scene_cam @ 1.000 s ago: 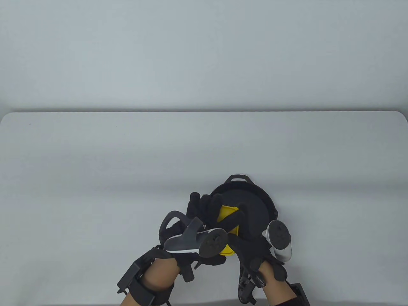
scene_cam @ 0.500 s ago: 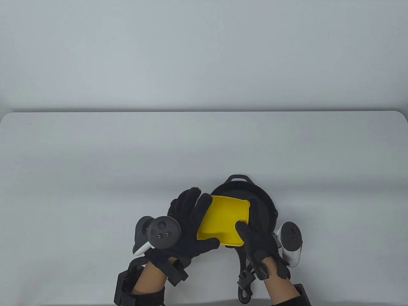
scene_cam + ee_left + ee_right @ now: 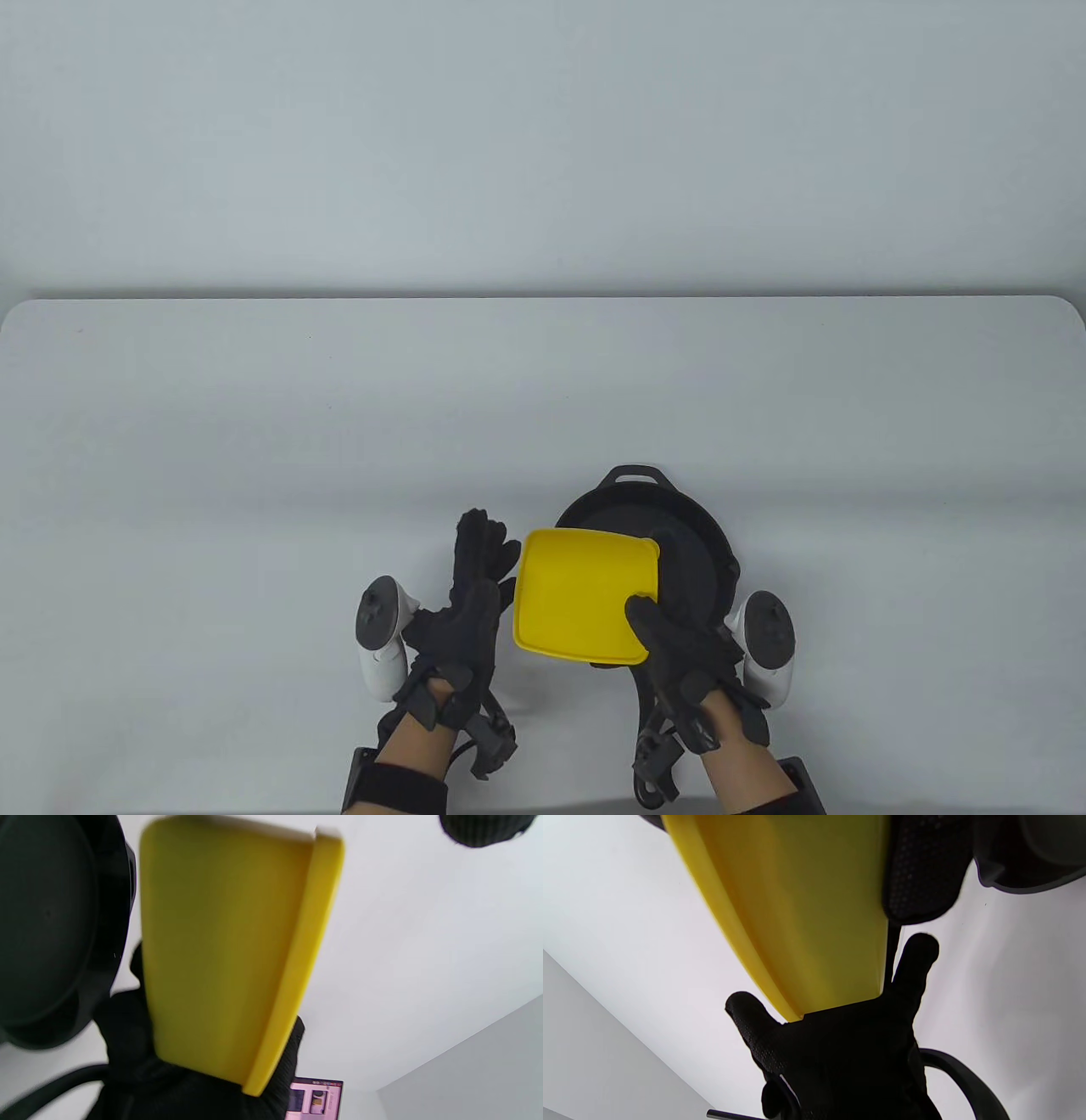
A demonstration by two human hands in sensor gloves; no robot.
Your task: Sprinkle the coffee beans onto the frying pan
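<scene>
A black frying pan [image 3: 696,552] sits near the table's front edge, its long handle pointing toward me. My right hand [image 3: 662,628] grips the near right corner of a yellow square container [image 3: 585,594] and holds it over the pan's left side. The container's flat yellow face is up, and no beans show. My left hand [image 3: 475,586] is open just left of the container, fingers stretched, not touching it. The left wrist view shows the container [image 3: 220,950] beside the pan [image 3: 51,921]. The right wrist view shows it [image 3: 806,908] with my fingers [image 3: 925,866] on it.
The white table [image 3: 254,424] stretches wide to the left, right and behind the pan. A grey wall rises behind the table's far edge. A small pink screen [image 3: 316,1099] shows far off in the left wrist view.
My left hand let go of the yellow container and drew back to the left, opening out. The container went from tipped on edge over the pan to lying flat in my right hand.
</scene>
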